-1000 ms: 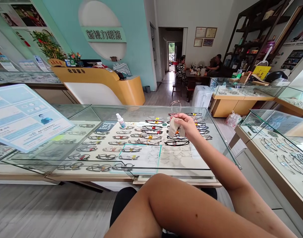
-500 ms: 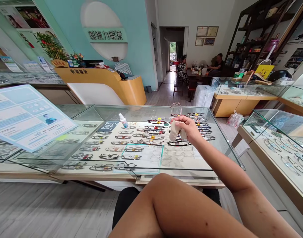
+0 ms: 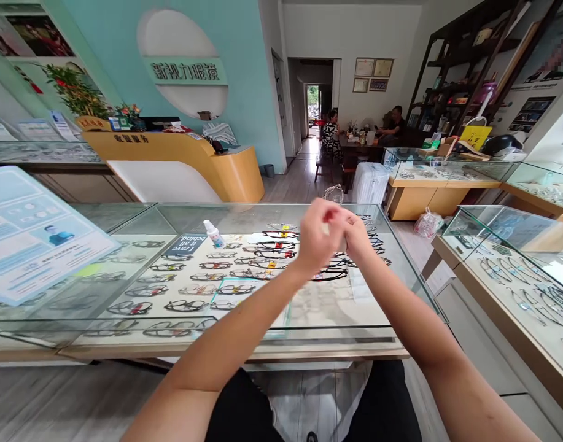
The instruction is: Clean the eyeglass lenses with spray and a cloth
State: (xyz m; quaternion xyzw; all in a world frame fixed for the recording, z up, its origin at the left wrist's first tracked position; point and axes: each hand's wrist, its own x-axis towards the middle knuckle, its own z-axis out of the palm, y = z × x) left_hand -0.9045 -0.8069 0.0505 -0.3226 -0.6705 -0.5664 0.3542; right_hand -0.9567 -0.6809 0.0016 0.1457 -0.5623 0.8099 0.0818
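I am looking at both hands meeting above the far right part of the glass desk [image 3: 401,270]. The left hand [image 3: 314,236] and the right hand [image 3: 357,236] are pressing close together, fingers curled around something small between them; I cannot tell what each one is clamping, since the knuckles are hiding it. Just above the hands a thin clear pair of glasses [image 3: 333,194] is sticking up, one round lens showing, so I judge they are holding its lower part. The wiping or handling seems to be mid-way: the glasses are not lying on the desk, and no cloth is showing. Left of the hands on the desk, the small spray bottle [image 3: 213,234] is standing capped, well apart from them
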